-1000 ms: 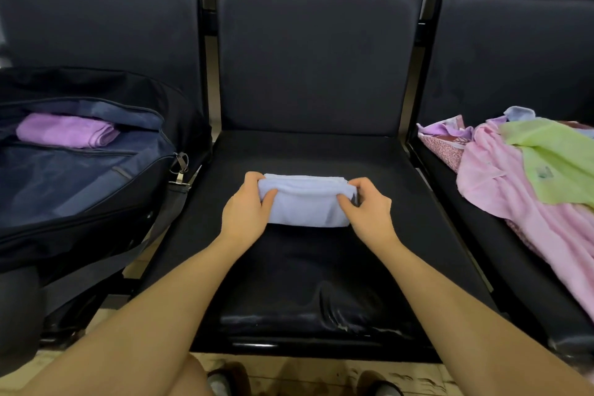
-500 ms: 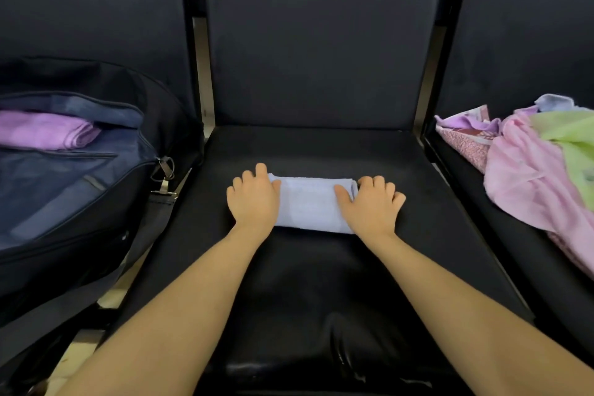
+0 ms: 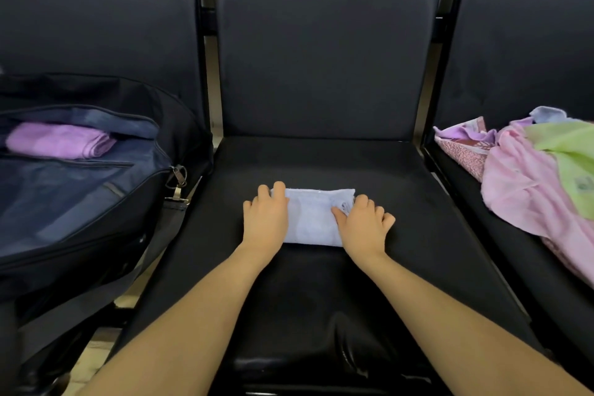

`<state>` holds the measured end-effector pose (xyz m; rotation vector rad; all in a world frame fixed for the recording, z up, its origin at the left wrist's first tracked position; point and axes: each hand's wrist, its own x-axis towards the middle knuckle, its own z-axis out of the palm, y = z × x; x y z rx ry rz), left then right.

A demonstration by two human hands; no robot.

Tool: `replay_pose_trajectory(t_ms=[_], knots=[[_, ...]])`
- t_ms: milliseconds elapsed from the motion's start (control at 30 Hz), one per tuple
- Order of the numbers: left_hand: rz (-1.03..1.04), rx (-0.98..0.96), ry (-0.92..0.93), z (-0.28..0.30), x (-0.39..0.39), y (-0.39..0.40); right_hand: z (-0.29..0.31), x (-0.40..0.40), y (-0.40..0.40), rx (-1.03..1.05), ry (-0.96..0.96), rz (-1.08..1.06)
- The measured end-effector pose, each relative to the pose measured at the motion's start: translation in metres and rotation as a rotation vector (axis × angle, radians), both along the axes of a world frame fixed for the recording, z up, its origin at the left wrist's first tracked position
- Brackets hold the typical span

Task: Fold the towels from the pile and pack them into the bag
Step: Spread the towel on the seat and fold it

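No wording can be read anywhere: the small white tag (image 3: 344,205) on the folded pale blue towel (image 3: 313,219) carries dark marks too blurred to make out, and the label (image 3: 582,185) on the green towel (image 3: 570,157) is equally illegible.

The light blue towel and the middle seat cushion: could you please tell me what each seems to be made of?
The light blue towel looks like soft terry cloth, matte and slightly fuzzy, with a small label near one end. The middle seat cushion looks like black leather or vinyl, which one I cannot tell: smooth, creased, with shiny highlights along its front edge.
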<state>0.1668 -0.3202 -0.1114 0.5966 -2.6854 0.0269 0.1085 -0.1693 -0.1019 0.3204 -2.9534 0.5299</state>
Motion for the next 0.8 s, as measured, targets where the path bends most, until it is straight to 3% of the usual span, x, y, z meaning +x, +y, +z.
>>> replay_pose_trajectory(t_ms=[33, 133, 400, 600, 800], knots=[[0.012, -0.02, -0.057, -0.004, 0.001, -0.002, 0.001, 0.003, 0.0, -0.038, -0.003, 0.014], [0.012, -0.085, -0.005, 0.002, 0.011, -0.006, 0.009, 0.011, -0.002, -0.154, 0.023, 0.054], [0.039, -0.323, 0.374, 0.068, 0.068, -0.037, 0.056, 0.057, -0.029, -0.345, 0.109, 0.21], [0.097, -0.45, 0.387, 0.093, 0.112, -0.07, 0.088, 0.093, -0.062, -0.417, 0.145, 0.375], [0.211, -0.415, 0.274, 0.117, 0.133, -0.139, 0.123, 0.116, -0.121, -0.476, 0.105, 0.489]])
